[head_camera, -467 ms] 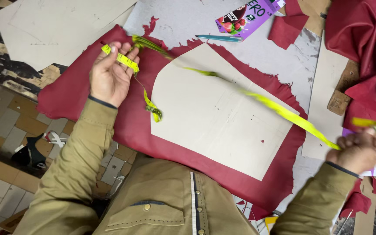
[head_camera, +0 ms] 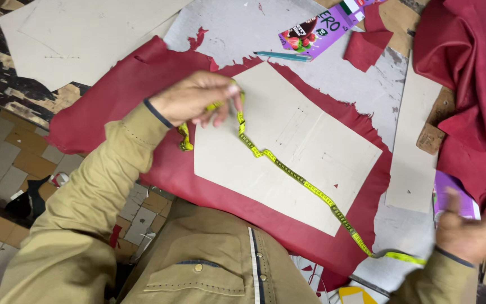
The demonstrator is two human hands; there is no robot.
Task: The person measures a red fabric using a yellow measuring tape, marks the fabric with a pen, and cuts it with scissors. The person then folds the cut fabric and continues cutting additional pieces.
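While the left hand [head_camera: 198, 98] rests at the upper left corner of a pale cardboard pattern [head_camera: 288, 152], its fingers [head_camera: 220, 110] curl down and pinch a yellow measuring tape [head_camera: 299, 180] against the board. A short loose end of the tape hangs off below the hand, onto the red leather sheet [head_camera: 113, 90] that lies under the pattern. From the pinch, the tape runs slack and diagonal across the cardboard, over its lower right corner and across the leather edge, toward the right hand [head_camera: 473, 231] at the lower right. That hand is blurred; its fingers look loosely spread, and whether they grip the tape's end I cannot tell, as the tape ends just beside the wrist.

Red leather spreads over a worn grey tabletop [head_camera: 243, 28]. Beyond the pattern lie a teal pen [head_camera: 282, 56] and a purple packet [head_camera: 322, 28], with a small red scrap [head_camera: 367, 48] just beside the packet. A narrow cardboard strip [head_camera: 414, 146] lies to the right of the pattern, and a bunched heap of red leather [head_camera: 468, 95] fills the far right. Another pale board [head_camera: 74, 39] sits at upper left.
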